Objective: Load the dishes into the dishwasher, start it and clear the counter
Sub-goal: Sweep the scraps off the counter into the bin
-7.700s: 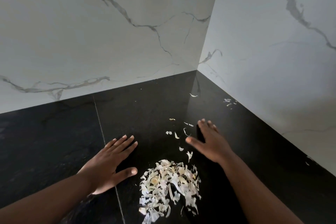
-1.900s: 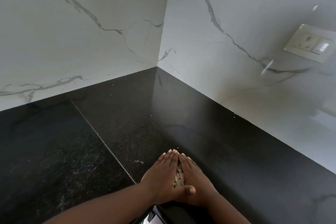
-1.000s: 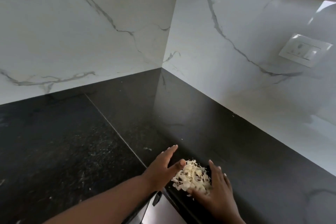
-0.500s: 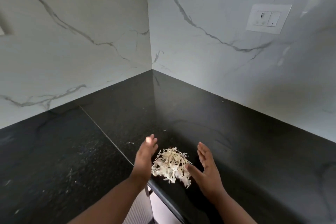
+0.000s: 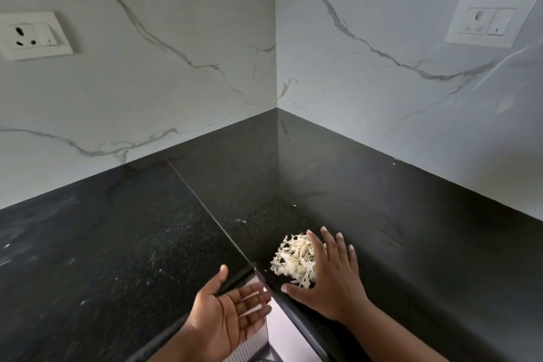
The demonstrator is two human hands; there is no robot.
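A small heap of pale peel scraps [image 5: 292, 258] lies on the black stone counter [image 5: 123, 244], close to its inner front corner. My right hand [image 5: 332, 276] lies flat on the counter against the heap's right side, fingers straight and thumb stretched along the edge. My left hand [image 5: 232, 311] is held palm up, fingers straight, just below the counter edge in front of the heap, and it holds nothing. No dishes or dishwasher are in view.
White marble-look walls meet in a corner behind the counter. A socket plate [image 5: 32, 35] sits on the left wall and another socket plate [image 5: 490, 20] on the right wall. A few stray scraps [image 5: 240, 221] lie farther back. A seam [image 5: 205, 209] runs across the counter.
My left hand has dropped off the counter and turned palm up below the edge. My right hand has closed in flat against the heap, which now sits nearer the edge.
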